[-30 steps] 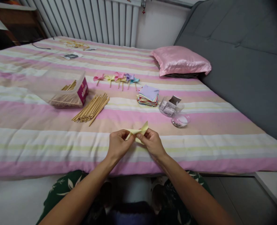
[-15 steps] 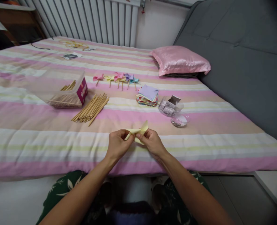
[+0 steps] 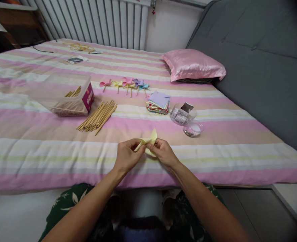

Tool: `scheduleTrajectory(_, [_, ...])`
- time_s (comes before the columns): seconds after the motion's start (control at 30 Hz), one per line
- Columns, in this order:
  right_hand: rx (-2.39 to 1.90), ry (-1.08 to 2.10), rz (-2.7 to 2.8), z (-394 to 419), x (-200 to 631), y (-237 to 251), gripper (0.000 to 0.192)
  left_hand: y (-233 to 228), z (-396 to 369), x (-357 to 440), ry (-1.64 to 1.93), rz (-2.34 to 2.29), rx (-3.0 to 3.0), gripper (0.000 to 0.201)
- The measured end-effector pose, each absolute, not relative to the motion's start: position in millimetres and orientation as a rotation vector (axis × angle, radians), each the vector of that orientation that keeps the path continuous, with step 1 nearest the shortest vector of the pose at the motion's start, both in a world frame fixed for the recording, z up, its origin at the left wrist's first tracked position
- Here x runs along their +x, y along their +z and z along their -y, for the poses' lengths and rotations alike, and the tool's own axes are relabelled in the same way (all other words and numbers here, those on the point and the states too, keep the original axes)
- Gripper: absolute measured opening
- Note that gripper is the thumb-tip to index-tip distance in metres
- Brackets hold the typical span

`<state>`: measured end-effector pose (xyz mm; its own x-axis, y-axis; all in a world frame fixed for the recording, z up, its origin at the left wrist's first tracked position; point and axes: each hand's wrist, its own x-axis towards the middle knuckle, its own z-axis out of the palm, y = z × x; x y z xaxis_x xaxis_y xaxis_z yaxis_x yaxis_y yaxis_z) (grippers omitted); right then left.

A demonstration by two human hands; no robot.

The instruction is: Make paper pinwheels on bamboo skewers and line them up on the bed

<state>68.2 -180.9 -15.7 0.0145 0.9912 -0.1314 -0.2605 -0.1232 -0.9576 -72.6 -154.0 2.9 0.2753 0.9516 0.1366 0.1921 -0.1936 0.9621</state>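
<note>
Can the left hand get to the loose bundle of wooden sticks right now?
Probably not at once: the left hand is pinching the yellow folded paper together with the right hand. The bundle of wooden sticks lies uncovered on the striped bedspread, with nothing between.

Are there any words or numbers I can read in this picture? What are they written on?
No text here can be read.
Red label on the clear plastic box: pale marks, too blurred to read.
Paper slips in the small clear container: print too small to read.
Small packet far up the striped bedspread: too small to read.
Yellow folded paper held by the left hand and right hand: blank.
</note>
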Motion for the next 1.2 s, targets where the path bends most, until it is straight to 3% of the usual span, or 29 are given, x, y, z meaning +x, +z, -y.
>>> scheduleTrajectory(0.4, [-1.127, 1.256, 0.879, 182.4, 65.2, -17.0, 0.028, -4.9, 149.5, -71.3, 0.898, -0.973, 1.429, 0.021])
scheduleTrajectory(0.7, [-1.033, 1.446, 0.821, 184.4, 73.9, -6.0, 0.027, 6.6, 150.7, -68.9, 0.840, -0.976, 1.051, 0.022])
scheduleTrajectory(1.2, [-1.213, 1.287, 0.860, 185.1, 69.3, -8.7, 0.030, 1.8, 149.7, -71.0, 0.888, -0.968, 1.346, 0.012])
